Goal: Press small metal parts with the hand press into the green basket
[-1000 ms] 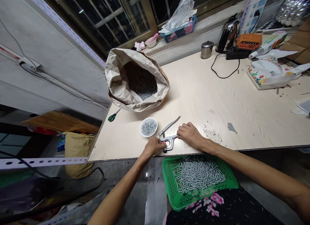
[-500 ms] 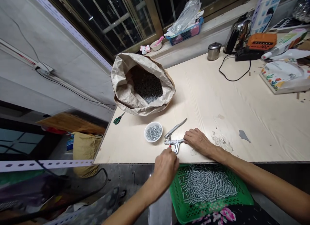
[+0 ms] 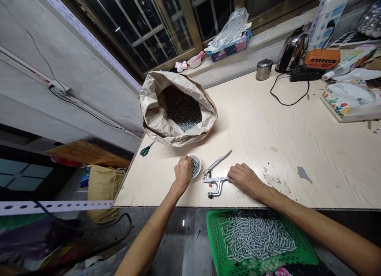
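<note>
Silver bits (image 3: 196, 167) in the white bowl (image 3: 200, 165), at ten o'clock from the pliers (image 3: 212, 180), seem to be what I'm picking; the next move calls for a fine fingertip grip. My left hand (image 3: 183, 171) rests over the bowl, fingers curled, hiding whether they pinch anything. Palm down at three o'clock, my right hand (image 3: 245, 181) pinches the pliers' lower handle.

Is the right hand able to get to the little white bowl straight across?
Probably not: the silver pliers lie between the right hand and the bowl, and the left hand has its fingers at the bowl.
</note>
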{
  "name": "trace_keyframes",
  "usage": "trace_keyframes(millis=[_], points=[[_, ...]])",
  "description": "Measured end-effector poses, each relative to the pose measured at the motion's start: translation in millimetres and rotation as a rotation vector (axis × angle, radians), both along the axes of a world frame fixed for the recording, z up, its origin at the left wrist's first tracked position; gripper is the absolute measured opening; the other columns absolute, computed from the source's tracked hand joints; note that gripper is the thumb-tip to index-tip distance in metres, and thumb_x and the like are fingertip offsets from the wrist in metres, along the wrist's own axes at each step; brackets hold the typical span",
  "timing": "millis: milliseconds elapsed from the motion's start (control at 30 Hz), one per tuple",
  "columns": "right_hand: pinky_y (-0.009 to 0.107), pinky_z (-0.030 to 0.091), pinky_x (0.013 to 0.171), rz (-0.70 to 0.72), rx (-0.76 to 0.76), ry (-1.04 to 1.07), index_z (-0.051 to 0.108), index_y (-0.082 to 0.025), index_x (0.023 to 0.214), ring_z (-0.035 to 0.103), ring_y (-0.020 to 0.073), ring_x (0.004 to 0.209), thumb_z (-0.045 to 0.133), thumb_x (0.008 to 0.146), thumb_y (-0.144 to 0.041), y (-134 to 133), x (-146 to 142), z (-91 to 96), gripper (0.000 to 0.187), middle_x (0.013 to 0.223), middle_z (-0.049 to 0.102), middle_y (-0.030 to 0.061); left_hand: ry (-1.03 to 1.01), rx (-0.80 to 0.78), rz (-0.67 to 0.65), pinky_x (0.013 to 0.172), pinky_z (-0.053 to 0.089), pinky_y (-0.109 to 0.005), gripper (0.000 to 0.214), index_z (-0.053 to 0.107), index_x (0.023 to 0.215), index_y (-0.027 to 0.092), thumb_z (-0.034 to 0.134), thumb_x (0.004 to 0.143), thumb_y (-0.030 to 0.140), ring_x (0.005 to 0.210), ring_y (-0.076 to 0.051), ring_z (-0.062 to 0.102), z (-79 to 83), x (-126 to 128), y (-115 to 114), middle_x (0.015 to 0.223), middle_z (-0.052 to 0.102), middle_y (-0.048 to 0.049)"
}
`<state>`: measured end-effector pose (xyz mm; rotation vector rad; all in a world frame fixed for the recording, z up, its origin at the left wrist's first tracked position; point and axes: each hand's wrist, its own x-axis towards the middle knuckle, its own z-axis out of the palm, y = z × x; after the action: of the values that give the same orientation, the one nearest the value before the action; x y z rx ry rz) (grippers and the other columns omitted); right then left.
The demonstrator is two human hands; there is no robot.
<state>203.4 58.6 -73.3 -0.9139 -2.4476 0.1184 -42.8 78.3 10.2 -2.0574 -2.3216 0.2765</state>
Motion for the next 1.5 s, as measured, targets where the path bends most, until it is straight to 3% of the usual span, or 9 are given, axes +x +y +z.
trace_keyframes(millis=[500, 700, 800, 900, 1033, 1133, 1300, 1500], points=[[0.031, 0.030, 0.068, -0.008, 0.006, 0.014, 0.055, -0.018, 0.078, 0.047, 0.0161, 0.073, 0.052, 0.091, -0.022, -0.1, -2.1, 0.6, 0.014, 0.078, 0.057, 0.0017, 0.113, -0.069, -0.129, 0.064, 0.042, -0.028, 0.031, 0.062, 0.100, 0.013, 0.032, 0.095, 0.020, 0.095, -0.022, 0.060, -5.4, -4.0, 1.9, 0.106, 0.060, -0.0120], [0.031, 0.031, 0.068, -0.016, 0.007, 0.005, 0.056, -0.018, 0.078, 0.048, 0.0163, 0.073, 0.054, 0.090, -0.022, -0.3, -2.9, 0.2, 0.013, 0.079, 0.058, 0.0019, 0.049, -0.037, -0.060, 0.067, 0.043, -0.027, 0.028, 0.063, 0.095, 0.014, 0.036, 0.092, 0.021, 0.089, -0.020, 0.062, -4.2, -2.0, 2.1, 0.104, 0.061, -0.0115], [0.031, 0.031, 0.069, -0.021, 0.006, 0.007, 0.056, -0.018, 0.078, 0.048, 0.0167, 0.073, 0.054, 0.090, -0.022, -0.2, -3.2, -0.6, 0.012, 0.079, 0.058, 0.0021, -0.091, 0.060, -0.032, 0.070, 0.043, -0.026, 0.020, 0.063, 0.092, 0.016, 0.044, 0.087, 0.020, 0.085, -0.018, 0.061, 3.9, -1.8, -2.1, 0.099, 0.063, -0.0089], [0.031, 0.030, 0.068, -0.013, 0.002, -0.007, 0.056, -0.017, 0.078, 0.048, 0.0167, 0.074, 0.054, 0.090, -0.022, 0.0, -2.9, -0.5, 0.013, 0.079, 0.058, 0.0025, -0.382, 0.157, 0.029, 0.068, 0.044, -0.024, 0.011, 0.062, 0.079, 0.017, 0.052, 0.081, 0.022, 0.075, -0.015, 0.060, 12.5, 3.4, -15.4, 0.084, 0.065, -0.0046], [0.031, 0.028, 0.068, -0.002, -0.020, -0.034, 0.058, -0.017, 0.081, 0.048, 0.0174, 0.076, 0.056, 0.089, -0.025, 0.0, -1.9, 2.3, 0.011, 0.081, 0.059, 0.0030, -0.859, 0.046, 0.208, 0.050, 0.041, -0.021, 0.015, 0.058, 0.069, 0.017, 0.059, 0.072, 0.032, 0.054, -0.011, 0.052, 15.1, 17.7, -41.8, 0.058, 0.057, 0.0023], [0.031, 0.028, 0.069, 0.015, -0.033, -0.039, 0.059, -0.018, 0.087, 0.048, 0.0181, 0.077, 0.056, 0.090, -0.028, -0.1, -1.6, 4.2, 0.010, 0.084, 0.059, 0.0034, -1.108, -0.055, 0.316, 0.043, 0.036, -0.020, 0.023, 0.057, 0.074, 0.015, 0.065, 0.064, 0.035, 0.045, -0.008, 0.045, 8.8, 25.0, -55.8, 0.053, 0.050, 0.0056], [0.032, 0.026, 0.068, 0.032, 0.023, -0.065, 0.055, -0.018, 0.082, 0.044, 0.0177, 0.075, 0.048, 0.093, -0.019, -0.6, -2.0, 3.1, 0.013, 0.081, 0.057, 0.0030, -1.250, -0.196, 0.373, 0.043, 0.034, -0.020, 0.035, 0.061, 0.078, 0.011, 0.069, 0.060, 0.041, 0.042, -0.006, 0.043, -5.8, 23.9, -64.4, 0.052, 0.049, 0.0063], [0.033, 0.025, 0.069, 0.078, 0.078, -0.085, 0.054, -0.018, 0.084, 0.042, 0.0176, 0.075, 0.037, 0.096, -0.014, -1.3, -0.7, 5.4, 0.022, 0.080, 0.056, 0.0025, -1.311, -0.207, 0.480, 0.048, 0.039, -0.021, 0.040, 0.059, 0.070, 0.013, 0.070, 0.059, 0.049, 0.047, -0.008, 0.047, -15.5, 26.3, -76.7, 0.050, 0.053, 0.0040]])
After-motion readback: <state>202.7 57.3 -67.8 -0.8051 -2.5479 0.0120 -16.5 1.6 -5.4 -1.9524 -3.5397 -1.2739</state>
